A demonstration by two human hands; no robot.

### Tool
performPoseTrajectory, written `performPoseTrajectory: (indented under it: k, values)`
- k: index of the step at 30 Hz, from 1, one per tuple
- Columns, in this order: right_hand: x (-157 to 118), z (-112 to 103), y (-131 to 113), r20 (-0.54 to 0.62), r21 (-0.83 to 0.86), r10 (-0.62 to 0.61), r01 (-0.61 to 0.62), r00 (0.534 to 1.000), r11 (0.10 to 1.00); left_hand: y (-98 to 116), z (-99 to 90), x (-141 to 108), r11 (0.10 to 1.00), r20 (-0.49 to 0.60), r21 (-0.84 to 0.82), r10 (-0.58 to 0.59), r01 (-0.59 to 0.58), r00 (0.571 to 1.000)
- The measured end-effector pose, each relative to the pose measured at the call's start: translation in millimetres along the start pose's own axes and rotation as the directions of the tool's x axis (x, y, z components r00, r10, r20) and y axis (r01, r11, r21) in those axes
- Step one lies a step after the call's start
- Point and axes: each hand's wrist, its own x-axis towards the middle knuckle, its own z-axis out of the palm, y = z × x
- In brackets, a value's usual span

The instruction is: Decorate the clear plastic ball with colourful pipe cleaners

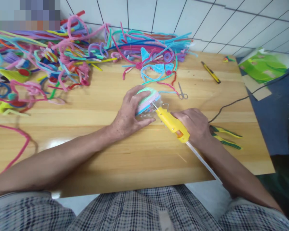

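Note:
My left hand (125,117) is wrapped round a small rounded piece (148,98) banded in pastel green, lilac and blue, with clear plastic along its lower side. My right hand (194,123) grips a yellow hot glue gun (172,123). Its metal nozzle points at the banded piece and seems to touch its edge; I cannot tell for certain. A clear glue stick (203,162) sticks out of the gun's back end. Small scissors (182,93) lie just beyond the piece. Pliers with green and yellow handles (227,136) lie beside my right wrist.
Heaps of coloured pipe cleaners (72,54) cover the back and left of the wooden table (106,166). A yellow utility knife (210,72) lies at the back right. A black cord (238,101) crosses the right edge near a green package (263,65).

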Motion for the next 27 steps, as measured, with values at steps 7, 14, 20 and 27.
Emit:
performPoseTrajectory:
  k: [7,14,20,27]
  values:
    - [-5.8,3.4,3.4,0.019,-0.004,0.051,-0.051,0.999,0.999,-3.3,-0.2,-0.5,1.000,0.001,-0.007,0.004,-0.004,1.000]
    - [-3.2,2.7,2.3,0.001,0.018,0.048,-0.048,0.999,0.999,-6.2,3.0,-1.9,1.000,-0.022,-0.011,0.021,-0.021,1.000]
    - [-5.7,2.7,0.5,0.014,0.045,0.071,-0.072,0.997,0.996,-5.5,2.5,-2.0,1.000,-0.011,-0.006,0.002,-0.002,1.000]
    - [-1.8,5.3,-5.3,-0.038,0.108,0.019,-0.014,0.999,0.994,-5.5,2.2,-1.4,1.000,-0.007,0.024,0.004,-0.003,1.000]
